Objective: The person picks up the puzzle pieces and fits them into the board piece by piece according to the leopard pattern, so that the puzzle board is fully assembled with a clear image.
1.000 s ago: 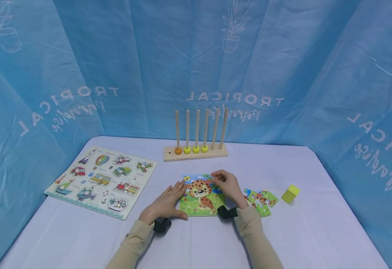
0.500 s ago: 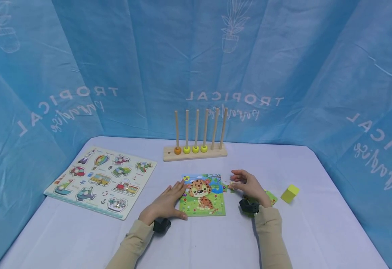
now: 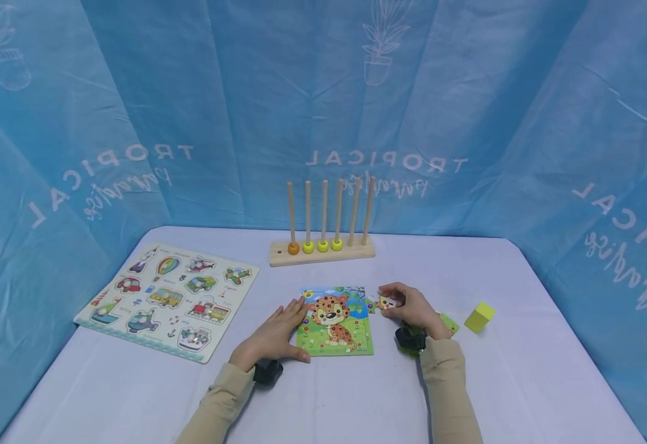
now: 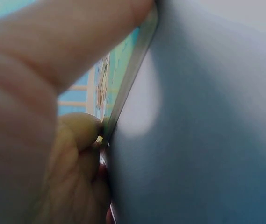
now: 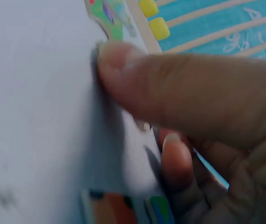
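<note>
A square leopard puzzle board (image 3: 335, 333) lies flat on the table. My left hand (image 3: 276, 330) rests along its left edge, fingers spread over the upper corner and thumb near the lower one; the left wrist view shows the thumb (image 4: 76, 42) against the board's edge. To the right of the board, my right hand (image 3: 414, 308) pinches a puzzle piece (image 3: 387, 303) with a leopard face on it between thumb and fingers. In the right wrist view the thumb (image 5: 142, 79) hides most of that piece. Another small puzzle piece (image 3: 371, 306) lies between the board and the right fingertips.
More puzzle pieces (image 3: 448, 324) lie partly hidden under the right wrist. Beyond them is a yellow-green block (image 3: 479, 317). A white vehicle peg puzzle (image 3: 170, 327) lies at left. Behind stands a wooden peg rack (image 3: 323, 256) with beads, before a blue curtain (image 3: 267, 123).
My right hand has moved right from the board's upper right corner to the loose pieces, where a leopard-face piece now shows at its fingertips. The left hand stays in place.
</note>
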The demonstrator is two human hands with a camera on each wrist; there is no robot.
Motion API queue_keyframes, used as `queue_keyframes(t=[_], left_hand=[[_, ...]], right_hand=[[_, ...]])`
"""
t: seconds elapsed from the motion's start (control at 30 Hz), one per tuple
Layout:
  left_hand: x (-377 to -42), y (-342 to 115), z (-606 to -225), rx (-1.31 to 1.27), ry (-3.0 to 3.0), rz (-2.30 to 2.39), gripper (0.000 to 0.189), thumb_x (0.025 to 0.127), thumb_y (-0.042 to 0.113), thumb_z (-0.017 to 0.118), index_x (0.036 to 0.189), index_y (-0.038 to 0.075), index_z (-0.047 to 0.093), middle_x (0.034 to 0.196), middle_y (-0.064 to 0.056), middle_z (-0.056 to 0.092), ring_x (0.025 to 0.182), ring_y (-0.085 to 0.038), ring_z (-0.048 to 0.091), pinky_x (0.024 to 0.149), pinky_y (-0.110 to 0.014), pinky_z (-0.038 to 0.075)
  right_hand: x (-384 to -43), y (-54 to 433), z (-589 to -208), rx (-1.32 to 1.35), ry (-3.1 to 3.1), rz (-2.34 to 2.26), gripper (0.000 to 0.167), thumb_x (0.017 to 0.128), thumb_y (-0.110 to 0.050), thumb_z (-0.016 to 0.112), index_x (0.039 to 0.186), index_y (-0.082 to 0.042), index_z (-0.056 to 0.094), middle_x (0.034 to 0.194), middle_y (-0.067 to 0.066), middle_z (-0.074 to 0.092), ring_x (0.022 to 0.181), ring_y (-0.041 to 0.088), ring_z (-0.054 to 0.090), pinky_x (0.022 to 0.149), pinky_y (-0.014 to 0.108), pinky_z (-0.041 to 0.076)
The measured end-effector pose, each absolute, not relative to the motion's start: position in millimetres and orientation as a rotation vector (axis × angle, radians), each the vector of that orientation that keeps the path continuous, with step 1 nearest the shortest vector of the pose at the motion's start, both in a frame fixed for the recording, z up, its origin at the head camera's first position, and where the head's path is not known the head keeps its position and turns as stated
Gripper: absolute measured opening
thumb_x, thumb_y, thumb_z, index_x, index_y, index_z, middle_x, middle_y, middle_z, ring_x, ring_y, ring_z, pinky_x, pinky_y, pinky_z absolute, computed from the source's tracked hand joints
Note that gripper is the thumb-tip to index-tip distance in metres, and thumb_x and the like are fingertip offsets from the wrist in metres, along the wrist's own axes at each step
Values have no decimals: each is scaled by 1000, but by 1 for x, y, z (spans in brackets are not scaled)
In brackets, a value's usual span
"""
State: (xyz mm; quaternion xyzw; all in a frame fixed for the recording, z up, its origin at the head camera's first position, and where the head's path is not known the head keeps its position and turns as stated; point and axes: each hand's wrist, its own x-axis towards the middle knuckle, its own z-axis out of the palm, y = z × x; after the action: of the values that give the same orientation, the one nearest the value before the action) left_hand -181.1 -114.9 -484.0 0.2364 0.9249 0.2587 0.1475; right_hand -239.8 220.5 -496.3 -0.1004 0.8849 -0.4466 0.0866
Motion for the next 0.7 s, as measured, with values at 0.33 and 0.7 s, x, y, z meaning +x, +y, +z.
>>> queue_keyframes(t=[0.33,0.7], left_hand=[[-180,-115,-484,672,2663,748,111,72,45,82,153,1,21,162,-18,13,151,-34,11,125,-51,10],[-181,-115,-483,683,2653,757,113,72,45,82,153,-1,18,162,-19,11,151,-35,10,124,-52,9]], right_hand=[[-241,212,-495,55,2630,-1598,43,85,1,67,126,-6,59,102,10,56,76,15,54,59,22,46],[-240,182,-482,177,2624,-1862,29,88,-9,69,116,-2,66,94,9,65,76,9,58,64,20,51]])
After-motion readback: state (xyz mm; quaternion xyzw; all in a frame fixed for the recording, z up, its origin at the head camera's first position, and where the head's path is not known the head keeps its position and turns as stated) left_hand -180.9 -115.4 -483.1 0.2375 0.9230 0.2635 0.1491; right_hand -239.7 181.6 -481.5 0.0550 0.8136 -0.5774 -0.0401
